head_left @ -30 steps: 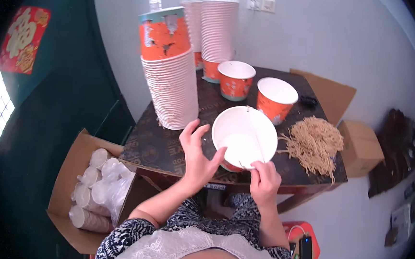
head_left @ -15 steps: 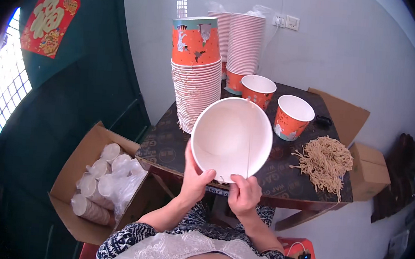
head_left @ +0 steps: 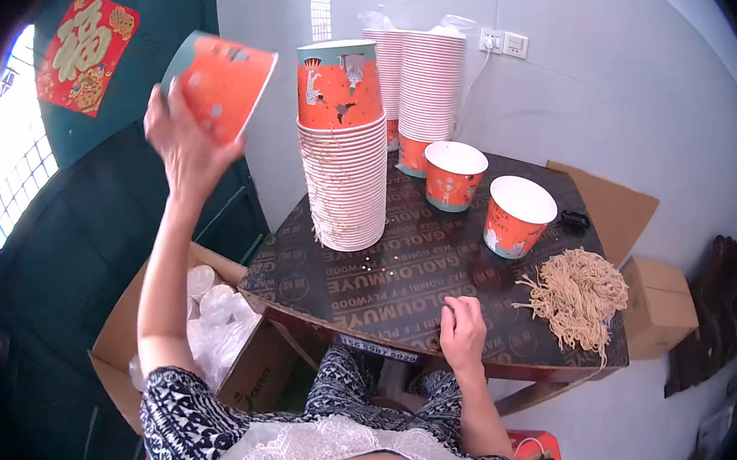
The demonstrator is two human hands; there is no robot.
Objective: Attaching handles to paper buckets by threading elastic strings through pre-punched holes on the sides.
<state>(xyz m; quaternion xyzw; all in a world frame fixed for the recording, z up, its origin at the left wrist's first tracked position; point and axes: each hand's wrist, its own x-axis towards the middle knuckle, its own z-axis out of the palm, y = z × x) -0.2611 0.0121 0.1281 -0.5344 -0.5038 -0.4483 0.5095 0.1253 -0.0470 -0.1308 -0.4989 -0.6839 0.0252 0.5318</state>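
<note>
Raised at the left, my left hand (head_left: 183, 136) is closed around an orange and green paper bucket (head_left: 225, 87), tilted on its side above the carton. Fingers loosely curled and nothing visible in them, my right hand (head_left: 464, 331) is over the table's front edge. A tall stack of white-rimmed paper buckets (head_left: 346, 190) stands at the table's left, strings hanging from its rims; an upside-taper orange bucket (head_left: 340, 91) tops it. Two single buckets, one farther back (head_left: 453, 185) and one nearer (head_left: 516, 227), stand upright with open mouths. A tangled pile of tan strings (head_left: 582, 296) lies at the right.
The dark printed table (head_left: 364, 294) bears small specks. Behind stand more bucket stacks (head_left: 430, 89) by the wall sockets (head_left: 503, 43). An open carton (head_left: 117, 341) with plastic-wrapped cups is on the left floor; a closed carton (head_left: 658, 306) is at right. A black object (head_left: 574, 219) lies near the back right.
My left hand has lifted the bucket from in front of me up to the far left. My right hand has come off the bucket and stays near the table's front edge.
</note>
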